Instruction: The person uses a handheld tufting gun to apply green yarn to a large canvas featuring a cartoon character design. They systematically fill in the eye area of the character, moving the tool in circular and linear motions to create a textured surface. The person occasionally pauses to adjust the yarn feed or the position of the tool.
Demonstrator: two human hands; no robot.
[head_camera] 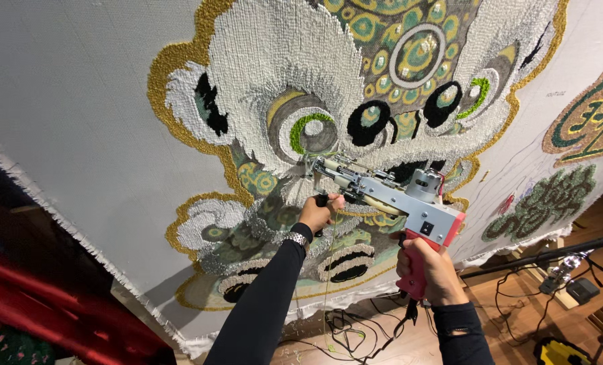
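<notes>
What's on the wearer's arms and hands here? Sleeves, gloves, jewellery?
Both arms wear tight black long sleeves reaching the wrists. The left hand is bare, with a silver metal link band at the wrist, just past the cuff. The right hand is bare too, no gloves or rings visible; its sleeve has a small tear or hole near the cuff.

So there's this grey metal tufting gun with a red pistol grip (409,206), tilted so its needle end points up-left, tip pressed against the stretched white backing cloth with the tufted lion-face design in white, gold and green (281,88), right below the green-ringed eye.
</notes>
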